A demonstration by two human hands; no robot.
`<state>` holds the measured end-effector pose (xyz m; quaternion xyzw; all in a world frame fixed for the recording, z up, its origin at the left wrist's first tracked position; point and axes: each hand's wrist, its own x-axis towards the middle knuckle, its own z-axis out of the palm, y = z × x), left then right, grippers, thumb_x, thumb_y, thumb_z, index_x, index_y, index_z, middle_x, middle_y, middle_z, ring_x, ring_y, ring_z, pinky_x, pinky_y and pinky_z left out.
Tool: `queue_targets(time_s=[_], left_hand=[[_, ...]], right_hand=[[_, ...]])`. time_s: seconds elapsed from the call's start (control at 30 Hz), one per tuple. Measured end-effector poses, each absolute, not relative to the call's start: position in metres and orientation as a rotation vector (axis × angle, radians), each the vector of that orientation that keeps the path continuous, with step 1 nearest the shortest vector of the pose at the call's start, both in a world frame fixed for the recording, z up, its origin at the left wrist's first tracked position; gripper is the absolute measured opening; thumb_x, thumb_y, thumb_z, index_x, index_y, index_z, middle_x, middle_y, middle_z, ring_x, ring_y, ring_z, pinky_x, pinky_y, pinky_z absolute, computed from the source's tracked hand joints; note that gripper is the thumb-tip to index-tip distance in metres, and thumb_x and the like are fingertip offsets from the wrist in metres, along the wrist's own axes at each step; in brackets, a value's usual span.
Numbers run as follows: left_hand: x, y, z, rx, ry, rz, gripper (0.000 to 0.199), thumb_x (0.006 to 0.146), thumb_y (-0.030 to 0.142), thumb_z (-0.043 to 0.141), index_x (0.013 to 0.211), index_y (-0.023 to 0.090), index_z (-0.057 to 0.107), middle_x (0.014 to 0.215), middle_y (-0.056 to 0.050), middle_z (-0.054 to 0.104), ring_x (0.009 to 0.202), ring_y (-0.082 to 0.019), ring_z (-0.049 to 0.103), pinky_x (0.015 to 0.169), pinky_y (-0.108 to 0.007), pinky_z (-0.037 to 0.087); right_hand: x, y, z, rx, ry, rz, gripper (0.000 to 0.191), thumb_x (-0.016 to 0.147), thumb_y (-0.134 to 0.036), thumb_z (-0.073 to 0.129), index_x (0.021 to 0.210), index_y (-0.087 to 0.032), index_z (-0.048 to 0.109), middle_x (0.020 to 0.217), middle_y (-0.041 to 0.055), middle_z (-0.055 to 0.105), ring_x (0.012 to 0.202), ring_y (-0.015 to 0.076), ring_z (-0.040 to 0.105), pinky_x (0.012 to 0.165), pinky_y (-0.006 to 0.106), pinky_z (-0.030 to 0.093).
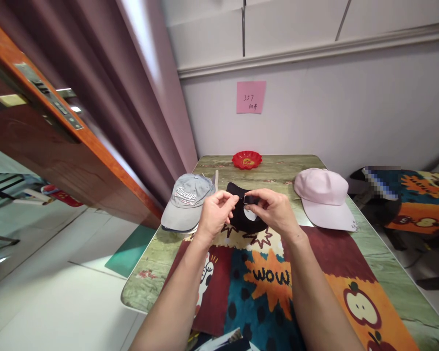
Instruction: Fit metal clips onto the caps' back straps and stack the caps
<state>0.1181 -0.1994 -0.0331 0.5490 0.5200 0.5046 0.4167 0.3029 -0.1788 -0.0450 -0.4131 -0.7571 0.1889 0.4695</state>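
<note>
A black cap (237,220) lies in the middle of the table, its back strap facing up and a whitish patch showing inside. My left hand (215,210) pinches the thin end of the strap between thumb and fingertips. Over the cap's right side, my right hand (274,208) grips the strap beside its small metal buckle (245,199). Both hands partly cover the cap. A grey-blue cap (186,197) with white "Always" lettering sits left of my left hand. To the right of my right hand rests a pale pink cap (322,190), with small rings on its brim.
A red scalloped dish (234,161) stands at the table's back. A colourful printed mat (237,312) covers part of the green wood-patterned table (141,285). An open door (106,168) and a mauve curtain (146,112) are at left. A cushioned chair (417,204) is at right.
</note>
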Motion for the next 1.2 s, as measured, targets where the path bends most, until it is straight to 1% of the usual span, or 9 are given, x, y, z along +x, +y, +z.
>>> queue_targets(time_s=[0.1,0.17,0.3,0.47,0.67,0.8,1.0,1.1,1.2], left_hand=[[0.125,-0.201,-0.035,1.27,1.239,1.154,0.036,0.079,0.049,0.072,0.073,0.015,0.062,0.061,0.001,0.058,0.044,-0.007,0.051,0.036,-0.016,0.039],[0.129,-0.202,-0.035,1.19,1.175,1.169,0.036,0.076,0.048,0.075,0.074,0.014,0.062,0.061,0.001,0.059,0.044,-0.007,0.052,0.037,-0.015,0.039],[0.134,-0.203,-0.035,1.111,1.114,1.191,0.037,0.072,0.046,0.079,0.074,0.014,0.062,0.058,0.002,0.059,0.043,-0.006,0.052,0.037,-0.015,0.04],[0.132,-0.201,-0.038,1.036,1.162,1.2,0.039,0.071,0.049,0.079,0.075,0.014,0.061,0.064,0.001,0.06,0.044,-0.007,0.055,0.035,-0.015,0.039],[0.13,-0.202,-0.037,0.971,1.095,1.138,0.039,0.068,0.045,0.082,0.081,0.013,0.065,0.072,-0.002,0.065,0.048,-0.007,0.057,0.037,-0.015,0.041],[0.129,-0.202,-0.037,0.893,1.04,1.111,0.035,0.067,0.04,0.084,0.079,0.013,0.065,0.067,0.0,0.063,0.047,-0.006,0.055,0.038,-0.014,0.037],[0.128,-0.202,-0.038,0.875,1.098,1.032,0.036,0.067,0.042,0.083,0.072,0.011,0.065,0.065,-0.002,0.063,0.044,-0.006,0.055,0.037,-0.016,0.034],[0.13,-0.201,-0.038,0.821,1.065,1.054,0.035,0.061,0.038,0.086,0.072,0.012,0.064,0.062,0.0,0.06,0.043,-0.005,0.053,0.036,-0.015,0.032],[0.132,-0.201,-0.038,0.743,1.015,1.091,0.035,0.057,0.033,0.087,0.073,0.013,0.063,0.061,0.003,0.059,0.043,-0.004,0.051,0.037,-0.014,0.03]], right_hand=[[0.302,-0.179,-0.045,-1.005,-1.86,0.462,0.021,0.08,-0.022,0.077,0.101,-0.022,0.076,0.083,-0.0003,0.072,0.055,0.01,0.057,0.06,0.023,0.046],[0.302,-0.179,-0.045,-1.001,-1.861,0.465,0.021,0.08,-0.022,0.076,0.101,-0.022,0.076,0.084,0.0002,0.073,0.055,0.01,0.057,0.06,0.023,0.047],[0.302,-0.18,-0.045,-0.997,-1.889,0.465,0.023,0.081,-0.022,0.075,0.104,-0.021,0.076,0.081,0.0005,0.072,0.056,0.0107,0.057,0.06,0.024,0.047],[0.302,-0.18,-0.046,-1.006,-1.874,0.45,0.021,0.082,-0.021,0.072,0.102,-0.023,0.076,0.086,0.0013,0.074,0.059,0.0117,0.059,0.062,0.024,0.048],[0.301,-0.18,-0.045,-1.018,-1.846,0.475,0.02,0.08,-0.022,0.074,0.1,-0.022,0.078,0.079,0.0009,0.073,0.057,0.0117,0.058,0.06,0.023,0.047],[0.302,-0.18,-0.045,-1.002,-1.847,0.504,0.02,0.081,-0.026,0.075,0.101,-0.022,0.078,0.076,0.0006,0.071,0.057,0.0125,0.058,0.061,0.024,0.047],[0.302,-0.18,-0.047,-0.999,-1.841,0.513,0.02,0.082,-0.026,0.074,0.101,-0.023,0.079,0.076,0.0009,0.072,0.059,0.013,0.059,0.062,0.024,0.048],[0.302,-0.18,-0.047,-0.992,-1.83,0.53,0.021,0.08,-0.024,0.076,0.101,-0.023,0.079,0.074,0.0001,0.071,0.058,0.0123,0.058,0.061,0.023,0.047],[0.303,-0.179,-0.046,-0.988,-1.814,0.553,0.022,0.079,-0.027,0.077,0.101,-0.023,0.079,0.072,-0.0003,0.071,0.057,0.012,0.057,0.06,0.023,0.046]])
